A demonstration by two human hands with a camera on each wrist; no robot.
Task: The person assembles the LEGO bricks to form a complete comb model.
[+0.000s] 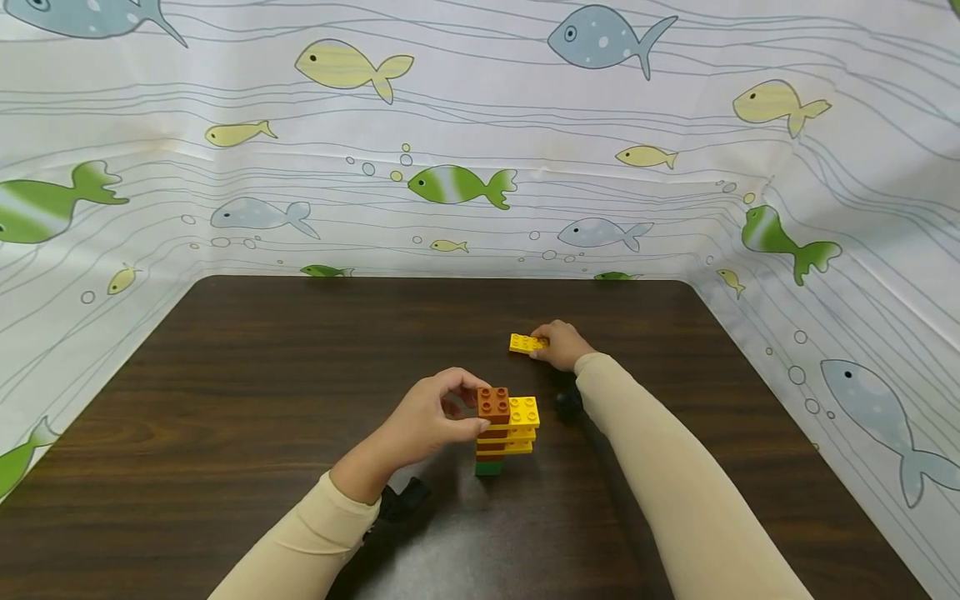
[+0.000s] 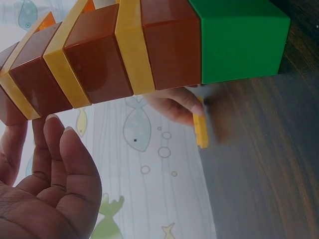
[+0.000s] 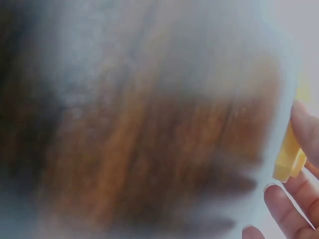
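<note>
A tower of toy building bricks stands upright on the table. Its brown bricks (image 1: 492, 402) alternate with thin yellow bricks (image 1: 523, 412) that jut out to the right, above a green brick (image 1: 488, 468) at the bottom. With thumb and fingers on either side of the top, my left hand (image 1: 416, 425) grips the tower. The left wrist view shows the tower's green base (image 2: 244, 42) and brown layers close up. Farther back, my right hand (image 1: 561, 346) pinches a flat yellow brick (image 1: 522, 343) at its right end. That brick (image 3: 289, 158) appears at the right wrist view's edge.
The dark wooden table (image 1: 262, 375) extends around both hands. A white curtain with printed fish (image 1: 457, 183) surrounds its back and sides. Dark wrist-worn devices show under the left wrist (image 1: 405, 500) and beside the right sleeve (image 1: 568, 405).
</note>
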